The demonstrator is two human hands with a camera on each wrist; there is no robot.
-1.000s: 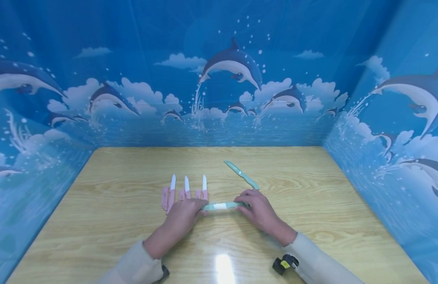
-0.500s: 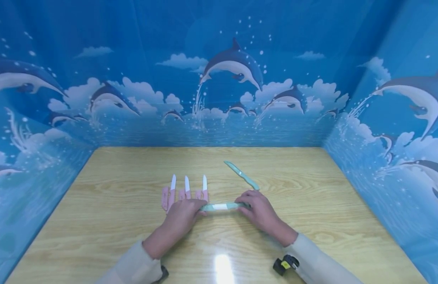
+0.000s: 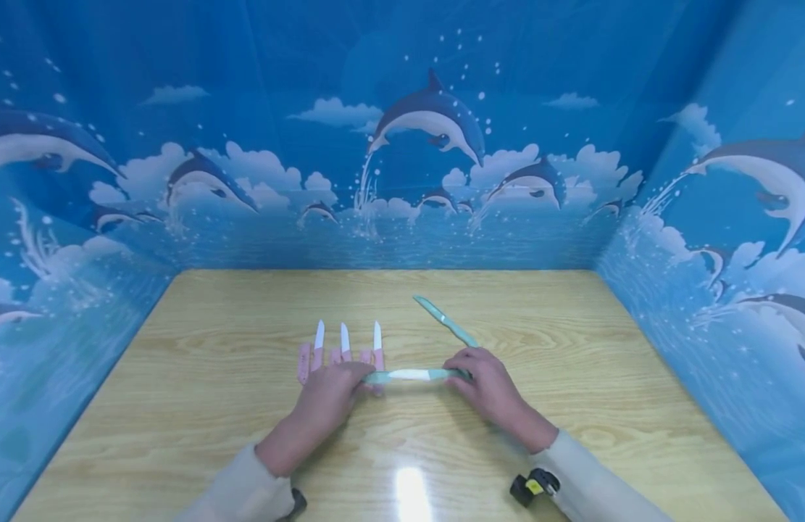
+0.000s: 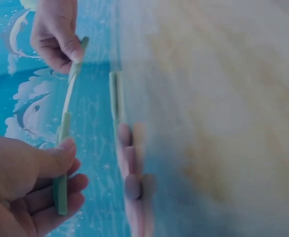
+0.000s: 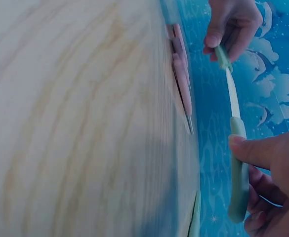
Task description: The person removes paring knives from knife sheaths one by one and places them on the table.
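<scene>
My left hand (image 3: pixel 327 402) pinches a light green sheath (image 4: pixel 60 195) between thumb and fingers. With my right hand (image 3: pixel 492 386) I grip the green handle (image 5: pixel 239 180) of a small paring knife, held level. White blade (image 3: pixel 411 375) shows between the hands, its tip end still inside the sheath. Both hands are raised above the table, as the wrist views show. Left of the held knife lie three pink paring knives (image 3: pixel 377 337) with bare white blades, each with a pink sheath (image 3: pixel 303 362) beside it; my left hand partly covers them in the head view.
Another green knife (image 3: pixel 444 320), with its sheath on, lies slanted just beyond my right hand. The wood-grain table (image 3: pixel 245 304) ends against blue dolphin-print curtains (image 3: pixel 278 232) at the back and both sides.
Both hands have drawn apart, the left slightly leftward and the right rightward. A longer stretch of white blade shows between sheath and handle. The knives on the table have not moved.
</scene>
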